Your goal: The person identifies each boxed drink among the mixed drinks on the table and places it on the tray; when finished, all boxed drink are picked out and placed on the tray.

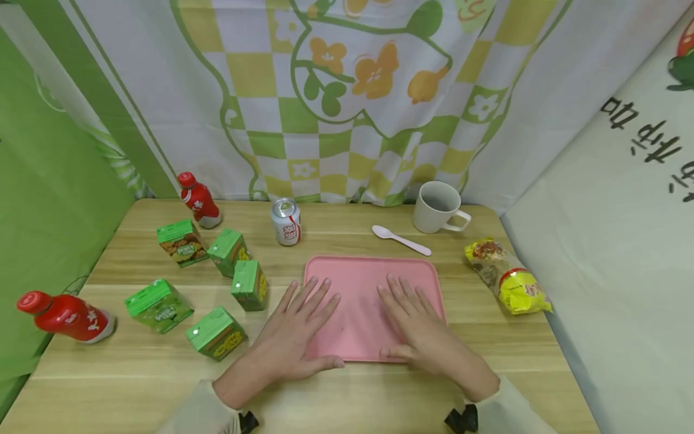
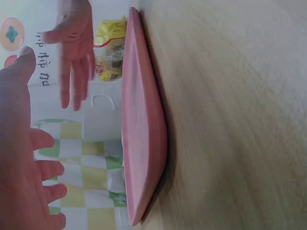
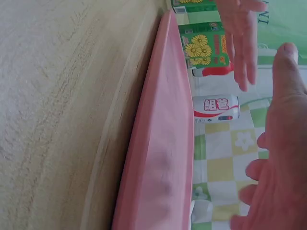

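Both hands hover above a pink rectangular tray [image 1: 360, 289] lying flat on the wooden table. My left hand [image 1: 295, 331] is spread palm down over the tray's left side, its fingers straight and holding nothing. Over the right side, my right hand [image 1: 417, 325] is spread the same way with no object in it. In the left wrist view, a gap shows between the fingers and the tray [image 2: 144, 124]. The right wrist view likewise has the right hand [image 3: 283, 139] raised off the tray's surface, with finger shadows on the pink.
Several green drink cartons [image 1: 249, 285] stand left of the tray, with red bottles [image 1: 200, 202] beyond and beside them. A can [image 1: 285, 223], a pink spoon [image 1: 401, 240] and a white mug [image 1: 434, 211] are behind it. A yellow snack bag [image 1: 506, 277] lies at right.
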Available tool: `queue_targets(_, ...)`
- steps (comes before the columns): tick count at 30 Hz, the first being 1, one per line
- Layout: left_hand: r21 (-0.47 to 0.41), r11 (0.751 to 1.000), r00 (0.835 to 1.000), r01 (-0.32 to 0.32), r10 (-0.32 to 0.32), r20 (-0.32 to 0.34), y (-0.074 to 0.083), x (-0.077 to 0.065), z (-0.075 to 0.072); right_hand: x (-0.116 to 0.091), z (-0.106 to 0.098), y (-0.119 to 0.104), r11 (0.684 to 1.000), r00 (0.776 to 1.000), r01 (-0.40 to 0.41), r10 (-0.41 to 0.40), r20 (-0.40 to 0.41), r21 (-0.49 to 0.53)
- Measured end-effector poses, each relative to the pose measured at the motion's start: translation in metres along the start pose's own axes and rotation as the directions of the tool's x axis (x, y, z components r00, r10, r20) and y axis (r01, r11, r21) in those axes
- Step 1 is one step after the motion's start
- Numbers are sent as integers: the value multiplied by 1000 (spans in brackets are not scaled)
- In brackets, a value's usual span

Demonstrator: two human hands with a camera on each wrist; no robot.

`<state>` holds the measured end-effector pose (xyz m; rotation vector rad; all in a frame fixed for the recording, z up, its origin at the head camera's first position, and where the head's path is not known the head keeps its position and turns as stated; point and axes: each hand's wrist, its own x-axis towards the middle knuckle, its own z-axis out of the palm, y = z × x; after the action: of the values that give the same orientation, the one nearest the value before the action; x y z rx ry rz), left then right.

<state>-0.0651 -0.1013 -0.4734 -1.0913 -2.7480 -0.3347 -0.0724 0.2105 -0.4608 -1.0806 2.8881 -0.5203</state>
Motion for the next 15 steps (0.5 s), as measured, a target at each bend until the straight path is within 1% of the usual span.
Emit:
queue_targets(1, -34, 999, 1000, 2, -2, -16, 0, -1, -1, 1, 0, 1, 1000, 1000, -1, 1, -10, 27)
queue_targets(3, -147, 989, 999, 12, -19, -48, 1, -4, -3, 0, 0, 3, 995, 1000, -3, 6, -30, 99)
queue_targets(4, -218, 976, 997, 14, -29, -66, 2, -6, -4, 0, 1, 4, 988, 999, -8, 14, -41, 152)
queue_targets(5, -297, 955, 996, 22, -48, -78, 3, -8, -6, -2, 1, 6, 977, 998, -18, 30, -52, 212)
queue_targets(6, -374, 927, 993, 27, -67, -93, 4, -9, -8, -3, 2, 8, 961, 997, -26, 46, -67, 274)
queue_targets(7, -453, 891, 991, 33, -90, -103, 6, -11, -10, -5, 3, 10, 940, 995, -34, 65, -81, 339)
queue_targets(8, -521, 852, 987, 43, -117, -109, 7, -12, -12, -7, 4, 13, 914, 992, -32, 80, -102, 405)
queue_targets(9, -578, 814, 983, 54, -145, -112, 7, -14, -14, -9, 5, 15, 880, 988, -23, 94, -126, 474)
queue_targets(11, -661, 746, 973, 76, -201, -116, 8, -17, -19, -14, 7, 22, 821, 978, -13, 131, -165, 571)
queue_targets(13, -708, 699, 960, 102, -255, -114, 7, -23, -25, -20, 7, 29, 779, 967, -9, 166, -193, 627)
queue_targets(15, -738, 664, 947, 121, -300, -114, 5, -29, -31, -28, 8, 36, 749, 956, -26, 213, -204, 662)
